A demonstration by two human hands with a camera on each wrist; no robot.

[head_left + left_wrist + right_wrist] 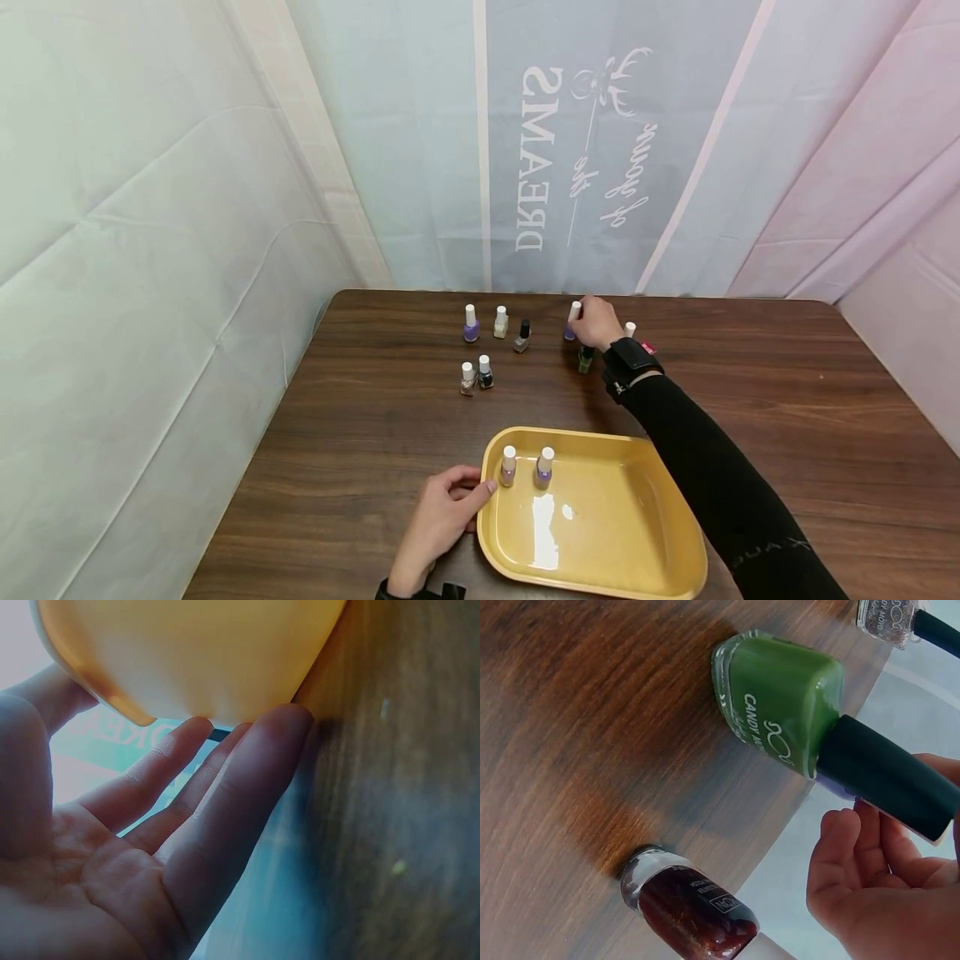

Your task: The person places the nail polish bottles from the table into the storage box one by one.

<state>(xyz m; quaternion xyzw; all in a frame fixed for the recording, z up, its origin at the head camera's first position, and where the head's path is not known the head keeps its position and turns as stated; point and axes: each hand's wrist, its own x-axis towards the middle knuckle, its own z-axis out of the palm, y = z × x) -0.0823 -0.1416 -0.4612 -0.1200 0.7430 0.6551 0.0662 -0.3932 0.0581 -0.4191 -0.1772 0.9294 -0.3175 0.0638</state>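
Note:
At the back of the table, my right hand point(597, 323) pinches a purple nail polish bottle point(570, 333) with a white cap. In the right wrist view a green nail polish bottle point(780, 697) with a black cap stands in front of those fingers and hides most of the purple one. A dark red bottle point(697, 907) is close by. My left hand point(442, 512) holds the left rim of a yellow tray point(600, 437), thumb over the edge and fingers point(255, 757) against the outer wall. Inside the tray stand a pinkish bottle point(508, 468) and a purple bottle point(543, 471).
Left of my right hand stand a purple bottle point(471, 329), a pale one point(501, 323) and a black-capped glittery one point(522, 338). Nearer are a beige bottle point(468, 382) and a dark one point(486, 375). A printed cloth point(427, 167) hangs behind the table.

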